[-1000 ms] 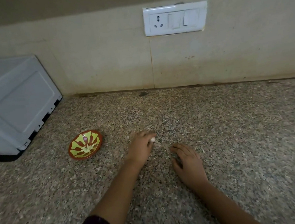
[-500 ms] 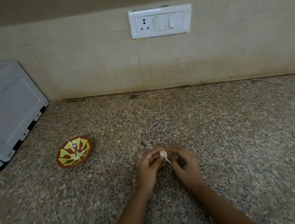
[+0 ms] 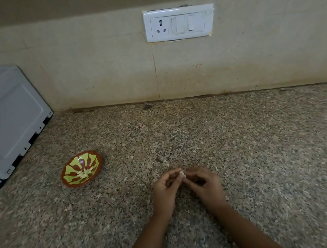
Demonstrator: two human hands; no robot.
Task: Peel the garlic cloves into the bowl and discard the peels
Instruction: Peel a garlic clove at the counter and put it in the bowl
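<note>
Below frame centre, left hand (image 3: 164,191) and right hand (image 3: 205,185) both pinch one garlic clove (image 3: 182,174); bowl (image 3: 70,181) sits at left, holding peeled cloves (image 3: 85,172).

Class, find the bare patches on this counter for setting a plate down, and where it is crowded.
Free: counter right of the right hand; also between the wall and the left hand. Crowded: far left, bowl near grey appliance.
</note>
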